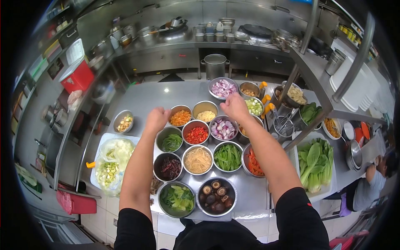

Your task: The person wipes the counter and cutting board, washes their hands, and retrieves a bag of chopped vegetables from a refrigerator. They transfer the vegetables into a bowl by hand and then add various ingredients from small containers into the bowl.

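My left hand (158,118) is closed with its fingers curled, just left of a metal bowl of diced orange vegetable (180,117). My right hand (235,106), closed too, hovers over the far edge of a bowl of chopped purple onion (223,128). A bowl of sliced purple onion (223,88) lies just beyond it. What either hand holds, if anything, is hidden. Between the hands stand a bowl of minced pale garlic-like bits (205,116) and one of chopped red pepper (196,134). Nearer me are bowls of pale shreds (198,160), green slices (228,157) and mushrooms (216,198).
At left are a white tray (96,177) with bagged vegetables and a bowl of diced pieces (124,121). To the right, leafy greens (315,162) fill a white bin beside a metal shelf post (298,71). Another person (373,183) is at far right. A stockpot (215,66) stands behind.
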